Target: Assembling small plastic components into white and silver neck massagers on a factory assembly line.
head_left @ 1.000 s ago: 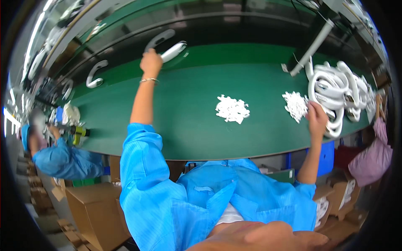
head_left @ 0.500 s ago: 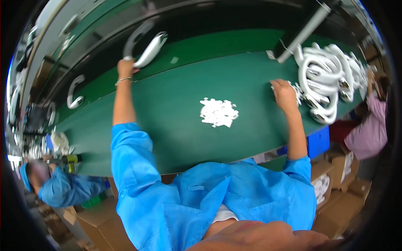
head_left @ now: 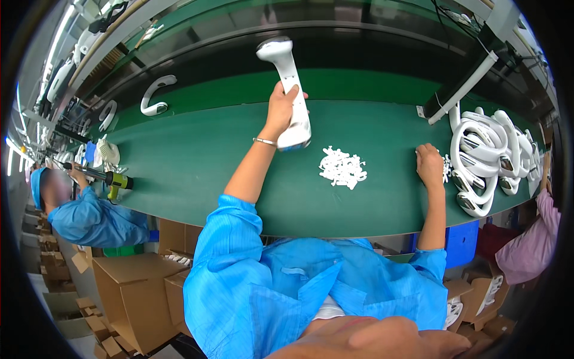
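My left hand is wrapped round a white curved plastic housing that looks like a neck fan, held up over the far middle of the green bench. One rounded end points away from me and the other hangs below the hand. Further right, my right hand rests at the bench with its fingers bent and drawn together. What sits between those fingertips, if anything, is too small to name. Small white plastic pieces lie right beside it, partly hidden. Between my hands is a loose heap of small white plastic parts.
White curved housings are piled at the right, near a slanted white post. Another housing lies at the far left. A co-worker holds a green-black power driver. Another person's pink sleeve shows right. Cardboard boxes stand below.
My left hand has brought the housing from the far left in toward the middle and turned it. The view has swung left. My right hand stays by the small pieces near the pile.
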The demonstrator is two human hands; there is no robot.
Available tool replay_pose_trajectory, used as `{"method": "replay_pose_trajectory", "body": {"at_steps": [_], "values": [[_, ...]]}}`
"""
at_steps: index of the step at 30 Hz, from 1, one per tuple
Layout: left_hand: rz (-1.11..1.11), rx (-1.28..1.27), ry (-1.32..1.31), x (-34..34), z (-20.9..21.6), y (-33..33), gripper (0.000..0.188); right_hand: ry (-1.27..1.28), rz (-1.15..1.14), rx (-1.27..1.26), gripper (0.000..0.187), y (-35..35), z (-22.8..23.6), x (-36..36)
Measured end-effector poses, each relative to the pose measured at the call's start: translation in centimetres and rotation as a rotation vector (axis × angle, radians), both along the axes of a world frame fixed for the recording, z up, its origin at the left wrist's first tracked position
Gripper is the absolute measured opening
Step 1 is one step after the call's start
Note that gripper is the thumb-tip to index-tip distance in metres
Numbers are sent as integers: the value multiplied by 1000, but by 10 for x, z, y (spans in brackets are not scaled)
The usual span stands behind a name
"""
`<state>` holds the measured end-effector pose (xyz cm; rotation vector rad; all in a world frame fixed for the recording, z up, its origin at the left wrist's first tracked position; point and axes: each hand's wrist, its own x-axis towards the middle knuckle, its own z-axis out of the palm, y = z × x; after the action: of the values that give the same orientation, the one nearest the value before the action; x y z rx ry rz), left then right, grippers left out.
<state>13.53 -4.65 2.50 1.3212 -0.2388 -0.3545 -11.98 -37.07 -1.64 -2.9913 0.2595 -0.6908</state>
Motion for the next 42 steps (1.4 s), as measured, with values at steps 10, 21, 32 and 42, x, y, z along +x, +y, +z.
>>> {"method": "replay_pose_trajectory", "body": {"at_steps": [10,21,32,42], "values": [[-226,-238,92,-79,15,-4,22,35,11,13,6,-22,-8,-2],[-423,-103,264,-139,0,-28,29,-401,181,1652,9,-6,16,-16],[-497,-92,301,-171,9,-50,39,-375,399,1992,21,75,46,-10],[-420,-187,348,-192,-3,-43,28,-384,350,1838,16,158,51,-1]]}}
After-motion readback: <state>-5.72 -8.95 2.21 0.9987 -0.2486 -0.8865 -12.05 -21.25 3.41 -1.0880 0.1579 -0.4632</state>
